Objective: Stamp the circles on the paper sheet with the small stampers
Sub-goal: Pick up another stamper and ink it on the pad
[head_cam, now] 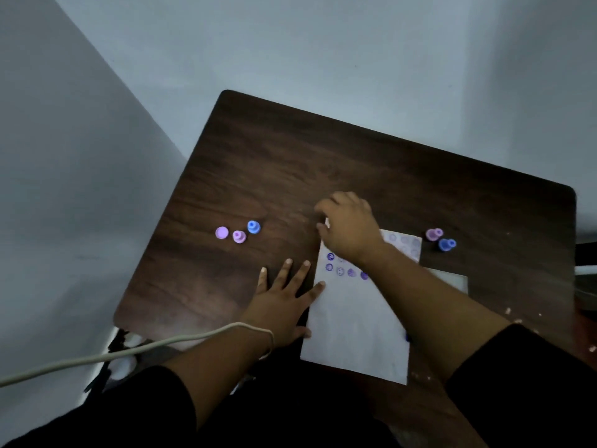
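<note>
A white paper sheet (352,321) lies on the dark wooden table (290,163). Purple and blue stamped circles (340,270) fill its upper rows. My right hand (350,229) hovers over the sheet's top left corner with fingers curled downward; whatever it holds is hidden. My left hand (281,299) lies flat on the table with spread fingers, and one fingertip touches the sheet's left edge. A pink stamper (239,236), a blue stamper (253,227) and a pink disc (221,232) stand to the left. Another pink stamper (434,234) and another blue stamper (447,244) stand to the right.
A white cable (97,358) runs from the left across my left wrist. A second pale sheet (452,279) pokes out at the right from under my forearm. A small blue object (407,336) shows at the sheet's right edge. Grey walls surround the table.
</note>
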### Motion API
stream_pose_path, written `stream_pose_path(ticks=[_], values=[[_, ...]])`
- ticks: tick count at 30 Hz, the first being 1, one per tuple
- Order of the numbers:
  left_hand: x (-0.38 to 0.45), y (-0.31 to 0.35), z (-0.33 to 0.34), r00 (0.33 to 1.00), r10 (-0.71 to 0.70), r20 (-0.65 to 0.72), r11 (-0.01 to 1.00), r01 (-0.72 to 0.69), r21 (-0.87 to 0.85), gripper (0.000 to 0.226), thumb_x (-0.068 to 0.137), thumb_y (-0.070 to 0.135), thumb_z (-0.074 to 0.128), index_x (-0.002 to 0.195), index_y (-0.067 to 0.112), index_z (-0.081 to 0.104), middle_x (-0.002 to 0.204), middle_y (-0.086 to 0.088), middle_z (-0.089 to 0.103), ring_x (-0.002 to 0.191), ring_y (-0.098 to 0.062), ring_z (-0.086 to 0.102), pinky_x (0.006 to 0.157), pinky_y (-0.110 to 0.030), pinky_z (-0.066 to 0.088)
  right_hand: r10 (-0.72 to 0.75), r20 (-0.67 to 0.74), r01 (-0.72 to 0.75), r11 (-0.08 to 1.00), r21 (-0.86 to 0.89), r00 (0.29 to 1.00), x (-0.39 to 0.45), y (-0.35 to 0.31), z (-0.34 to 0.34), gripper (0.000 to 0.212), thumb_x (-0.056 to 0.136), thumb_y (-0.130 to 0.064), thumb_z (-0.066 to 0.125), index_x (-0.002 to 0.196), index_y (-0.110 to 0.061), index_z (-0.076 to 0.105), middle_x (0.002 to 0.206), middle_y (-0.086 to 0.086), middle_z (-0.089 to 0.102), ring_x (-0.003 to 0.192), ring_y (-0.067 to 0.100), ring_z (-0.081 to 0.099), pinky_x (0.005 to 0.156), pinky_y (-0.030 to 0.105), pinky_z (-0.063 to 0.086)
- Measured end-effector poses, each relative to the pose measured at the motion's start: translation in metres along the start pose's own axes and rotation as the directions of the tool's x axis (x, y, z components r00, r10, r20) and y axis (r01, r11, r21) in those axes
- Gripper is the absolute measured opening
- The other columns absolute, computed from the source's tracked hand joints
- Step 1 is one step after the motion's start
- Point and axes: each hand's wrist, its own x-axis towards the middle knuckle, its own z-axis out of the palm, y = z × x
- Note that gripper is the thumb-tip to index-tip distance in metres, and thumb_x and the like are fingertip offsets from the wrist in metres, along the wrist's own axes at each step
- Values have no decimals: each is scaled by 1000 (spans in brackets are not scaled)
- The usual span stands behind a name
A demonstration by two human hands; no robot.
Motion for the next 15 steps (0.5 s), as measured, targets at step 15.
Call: stream_pose_path(ticks=[15], values=[[-1,-2,2,999,34,-2,998,-34,-59,100,88,60,65,159,38,-2,170,0,-13,151,-33,-29,106,-69,-22,-244,182,248,969,3,952,63,-104,50,32,91,-30,62,123,-27,66,122,3,61,114,26,57,95,44,46]])
